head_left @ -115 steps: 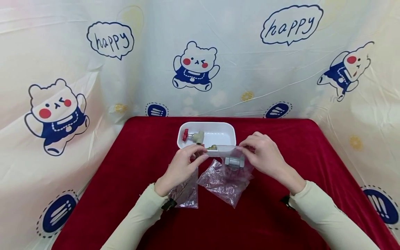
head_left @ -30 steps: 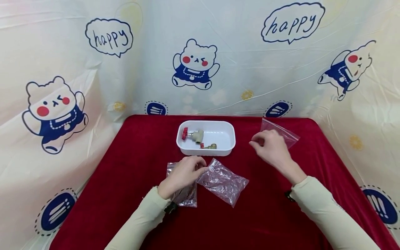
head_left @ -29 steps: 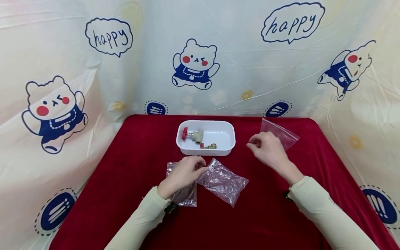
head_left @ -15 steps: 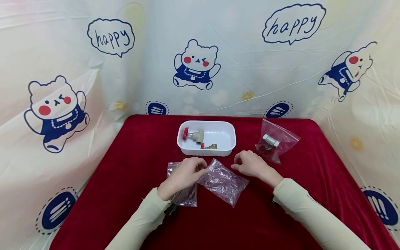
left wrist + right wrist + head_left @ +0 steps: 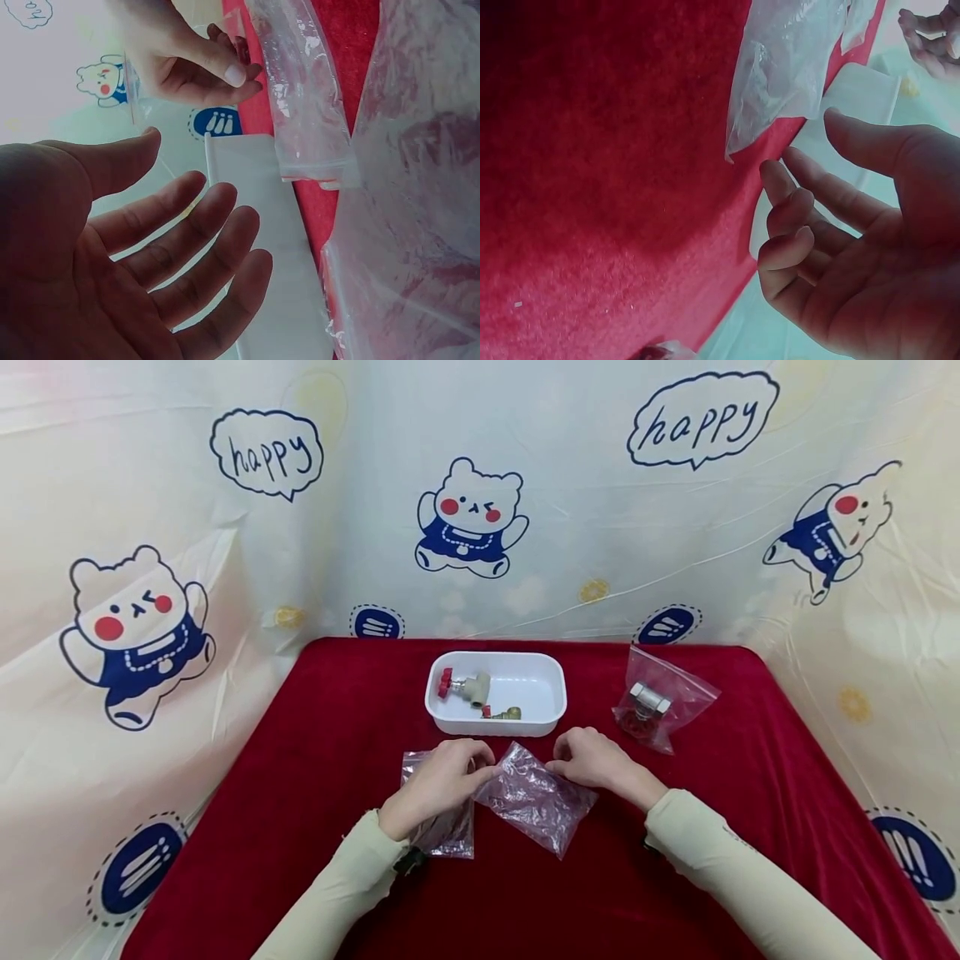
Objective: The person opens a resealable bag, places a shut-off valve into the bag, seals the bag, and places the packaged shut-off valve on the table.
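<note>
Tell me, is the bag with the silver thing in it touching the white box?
Apart. The head view shows it: red cloth lies bare between the bag with the silver fitting and the white box.

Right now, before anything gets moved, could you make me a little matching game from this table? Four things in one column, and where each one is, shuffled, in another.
Things
1. Beige valve
2. Middle bag
3. Silver fitting
4. Brass fitting

Places
A. Inside another clear bag, right of the tray
B. In the white tray, beside its near wall
C. In the tray, toward its left end
D. On the red cloth, between the left hand and the right hand

Pairs: 1-C, 2-D, 3-A, 4-B
</note>
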{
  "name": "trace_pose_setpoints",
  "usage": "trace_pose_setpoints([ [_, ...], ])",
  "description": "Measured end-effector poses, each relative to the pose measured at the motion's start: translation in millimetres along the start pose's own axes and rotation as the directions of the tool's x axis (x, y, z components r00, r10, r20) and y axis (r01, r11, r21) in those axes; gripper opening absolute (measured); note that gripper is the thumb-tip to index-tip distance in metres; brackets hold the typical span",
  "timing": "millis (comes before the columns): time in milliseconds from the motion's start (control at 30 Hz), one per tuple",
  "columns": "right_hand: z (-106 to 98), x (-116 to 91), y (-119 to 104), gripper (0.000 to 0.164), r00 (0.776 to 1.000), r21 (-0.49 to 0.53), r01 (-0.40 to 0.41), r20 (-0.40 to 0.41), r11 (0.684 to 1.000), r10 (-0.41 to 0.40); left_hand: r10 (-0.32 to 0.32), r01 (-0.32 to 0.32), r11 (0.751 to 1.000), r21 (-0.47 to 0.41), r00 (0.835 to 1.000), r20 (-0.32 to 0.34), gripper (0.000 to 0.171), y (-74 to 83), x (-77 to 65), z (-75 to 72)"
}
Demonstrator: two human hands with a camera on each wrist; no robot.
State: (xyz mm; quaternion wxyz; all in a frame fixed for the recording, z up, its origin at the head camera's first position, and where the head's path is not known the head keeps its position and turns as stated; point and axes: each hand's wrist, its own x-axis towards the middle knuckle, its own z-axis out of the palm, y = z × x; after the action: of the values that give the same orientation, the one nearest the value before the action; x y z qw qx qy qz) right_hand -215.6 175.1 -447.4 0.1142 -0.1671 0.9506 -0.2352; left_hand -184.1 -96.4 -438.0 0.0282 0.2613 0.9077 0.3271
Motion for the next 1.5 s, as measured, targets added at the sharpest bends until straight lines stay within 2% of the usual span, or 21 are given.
trace_pose_setpoints([
  [367, 9.3, 4.2, 3.0, 0.014, 0.999, 0.086, -0.015, 0.032, 0.996, 0.012, -0.008, 0.008, 1.0, -0.004, 1.0, 0.012, 0.007, -1.6, 1.5, 3.3],
  [733, 17.2, 7.6, 2.0, 0.016, 0.999, 0.072, 0.005, 0.033, 0.997, -0.008, -0.017, 0.017, 1.0, 0.009, 1.0, 0.025, 0.008, -3.5, 2.9, 6.2],
  [1133, 16.7, 4.2, -1.1, 0.019, 0.999, 0.085, -0.012, 0.045, 0.996, 0.008, -0.005, 0.004, 1.0, 0.003, 1.0, 0.016, 0.009, -4.1, 1.9, 7.6],
  [1500, 4.7, -3.8, 3.5, 0.022, 0.999, 0.155, 0.004, 0.041, 0.988, -0.01, -0.007, 0.007, 1.0, 0.009, 1.0, 0.01, 0.011, -1.3, 3.1, 6.6],
])
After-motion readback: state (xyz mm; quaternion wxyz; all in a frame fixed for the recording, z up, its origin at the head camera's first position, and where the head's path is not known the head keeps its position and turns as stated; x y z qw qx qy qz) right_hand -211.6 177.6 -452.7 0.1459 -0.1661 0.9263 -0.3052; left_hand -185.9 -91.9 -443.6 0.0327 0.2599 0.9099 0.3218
